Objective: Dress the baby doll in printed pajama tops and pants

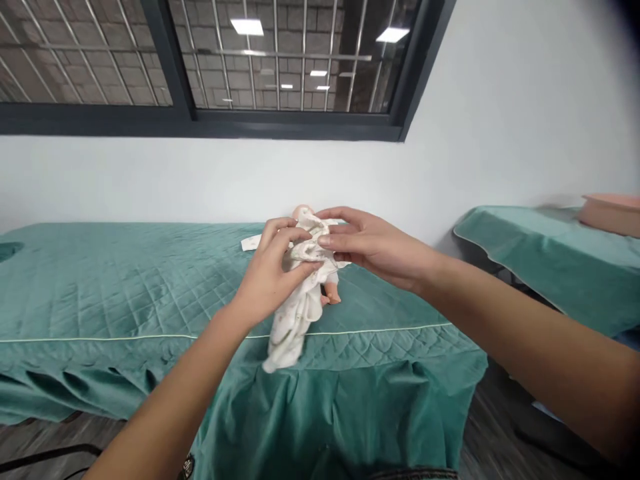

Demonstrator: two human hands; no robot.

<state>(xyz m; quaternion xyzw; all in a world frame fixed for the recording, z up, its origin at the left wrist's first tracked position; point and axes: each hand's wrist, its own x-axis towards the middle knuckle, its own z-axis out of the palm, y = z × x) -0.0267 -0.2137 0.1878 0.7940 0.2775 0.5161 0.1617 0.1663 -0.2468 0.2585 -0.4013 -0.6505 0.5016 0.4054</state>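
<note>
A small baby doll (331, 292) in a pale printed garment (295, 320) is held up above the green quilted bed (125, 287). My left hand (273, 270) grips the cloth at the doll's chest with curled fingers. My right hand (367, 243) pinches the same cloth near the doll's head from the right. The doll's head (301, 212) peeks out behind my fingers and a bare foot shows below. The garment's loose end hangs down over the bed's front edge.
A white cloth piece (250, 243) lies on the bed behind my hands. A second green-covered bed (550, 260) stands at the right with a pink basin (610, 213) on it. A white wall and a barred window (225, 60) lie beyond.
</note>
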